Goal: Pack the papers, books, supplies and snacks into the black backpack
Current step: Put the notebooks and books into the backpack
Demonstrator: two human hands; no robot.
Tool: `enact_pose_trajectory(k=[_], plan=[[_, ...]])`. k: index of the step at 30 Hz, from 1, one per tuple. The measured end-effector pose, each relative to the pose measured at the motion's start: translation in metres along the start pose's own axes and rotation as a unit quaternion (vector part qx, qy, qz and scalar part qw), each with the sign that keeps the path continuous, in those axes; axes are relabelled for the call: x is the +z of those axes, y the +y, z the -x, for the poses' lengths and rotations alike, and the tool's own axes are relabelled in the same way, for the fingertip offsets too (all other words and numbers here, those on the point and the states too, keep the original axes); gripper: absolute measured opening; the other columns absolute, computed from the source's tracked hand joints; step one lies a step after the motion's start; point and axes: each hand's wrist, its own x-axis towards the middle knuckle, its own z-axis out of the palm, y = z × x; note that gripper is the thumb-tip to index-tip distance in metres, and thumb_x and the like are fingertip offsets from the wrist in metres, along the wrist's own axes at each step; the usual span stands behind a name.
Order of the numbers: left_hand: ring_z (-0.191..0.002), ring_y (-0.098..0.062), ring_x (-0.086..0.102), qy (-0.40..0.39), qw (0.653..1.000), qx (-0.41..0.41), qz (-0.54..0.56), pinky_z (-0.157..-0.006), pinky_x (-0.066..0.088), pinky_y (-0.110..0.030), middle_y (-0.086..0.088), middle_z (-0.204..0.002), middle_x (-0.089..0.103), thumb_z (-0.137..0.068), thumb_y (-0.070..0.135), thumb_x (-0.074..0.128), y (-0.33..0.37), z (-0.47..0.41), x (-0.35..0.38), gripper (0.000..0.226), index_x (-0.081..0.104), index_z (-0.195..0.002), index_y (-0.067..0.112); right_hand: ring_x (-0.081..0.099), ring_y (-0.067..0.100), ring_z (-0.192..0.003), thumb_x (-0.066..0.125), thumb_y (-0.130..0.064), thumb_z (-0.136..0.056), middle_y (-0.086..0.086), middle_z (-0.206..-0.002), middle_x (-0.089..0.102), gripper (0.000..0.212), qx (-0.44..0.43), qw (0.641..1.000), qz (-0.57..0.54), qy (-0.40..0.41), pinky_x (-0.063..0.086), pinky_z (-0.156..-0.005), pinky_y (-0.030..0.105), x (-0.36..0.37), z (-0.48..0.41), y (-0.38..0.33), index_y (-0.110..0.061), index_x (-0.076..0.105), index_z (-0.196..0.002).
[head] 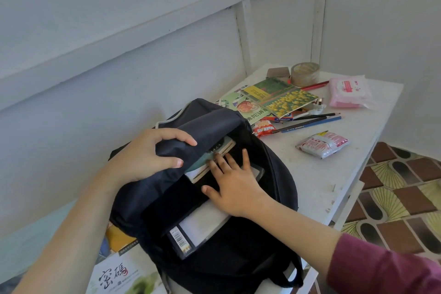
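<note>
The black backpack (250, 260) lies open on the white table (317, 174). My left hand (148, 153) grips the bag's upper flap and holds it up. My right hand (235, 184) is inside the opening, fingers spread flat on a white book (205, 224) with a barcode. Several book spines (214, 155) show under the flap. Beyond the bag lie two green books (276, 98), coloured pencils (310, 122), a red snack packet (262, 127) and a silver-pink snack packet (322, 144).
A tape roll (304, 74), a pink tissue pack (349, 93) and a small brown box (278, 72) sit at the table's far end. More books (124, 272) lie under the bag's near-left side. Patterned floor (401, 210) lies to the right; walls enclose the left and back.
</note>
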Motion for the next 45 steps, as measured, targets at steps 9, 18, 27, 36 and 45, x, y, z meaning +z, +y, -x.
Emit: enact_pose_trajectory(k=[9, 18, 27, 36, 45], plan=[[-0.104, 0.009, 0.054, -0.019, 1.000, -0.002, 0.003, -0.088, 0.034, -0.009, 0.025, -0.104, 0.063, -0.079, -0.006, 0.063, -0.013, -0.015, 0.024, 0.048, 0.062, -0.093, 0.040, 0.054, 0.010, -0.119, 0.050, -0.028, -0.095, 0.002, -0.136, 0.054, 0.046, 0.054, 0.893, -0.442, -0.069, 0.040, -0.105, 0.029, -0.056, 0.045, 0.058, -0.022, 0.041, -0.140], [-0.126, 0.015, 0.025, -0.001, 1.000, -0.029, -0.002, -0.107, 0.020, -0.021, 0.031, -0.134, 0.031, -0.074, 0.006, 0.075, -0.015, -0.041, 0.074, 0.046, 0.068, -0.087, 0.050, 0.061, 0.019, -0.084, 0.050, -0.014, -0.093, 0.004, -0.102, 0.060, 0.023, 0.299, 0.805, -0.497, 0.125, 0.053, -0.065, 0.027, -0.080, -0.015, 0.179, -0.010, 0.057, -0.115], [-0.136, 0.000, 0.022, -0.026, 0.999, -0.010, -0.035, -0.114, 0.024, -0.041, 0.022, -0.146, 0.027, -0.071, 0.029, 0.076, -0.004, -0.072, 0.098, 0.054, 0.056, -0.110, 0.060, 0.051, 0.018, -0.062, 0.044, -0.009, -0.093, 0.006, -0.080, 0.053, 0.030, 0.379, 0.701, -0.588, 0.141, 0.049, -0.053, 0.029, -0.067, -0.077, 0.225, -0.015, 0.052, -0.121], [-0.136, 0.005, 0.003, -0.019, 0.982, 0.033, -0.183, -0.109, 0.016, -0.022, 0.024, -0.149, 0.002, -0.071, 0.039, 0.075, -0.012, -0.047, 0.100, 0.081, 0.025, -0.128, 0.068, 0.060, 0.016, -0.074, 0.056, 0.009, -0.085, 0.008, -0.101, 0.057, 0.024, 0.344, 0.664, -0.625, 0.222, 0.054, -0.063, 0.022, -0.061, -0.087, 0.229, -0.008, 0.061, -0.101], [-0.124, -0.004, 0.043, -0.012, 0.981, 0.036, -0.190, -0.092, 0.038, -0.013, 0.021, -0.141, 0.032, -0.081, 0.031, 0.063, -0.020, -0.012, 0.086, 0.081, 0.012, -0.132, 0.068, 0.051, 0.015, -0.064, 0.039, 0.016, -0.085, 0.009, -0.099, 0.053, 0.047, 0.326, 0.566, -0.718, 0.240, 0.046, -0.046, 0.016, -0.064, -0.063, 0.215, -0.007, 0.056, -0.123]])
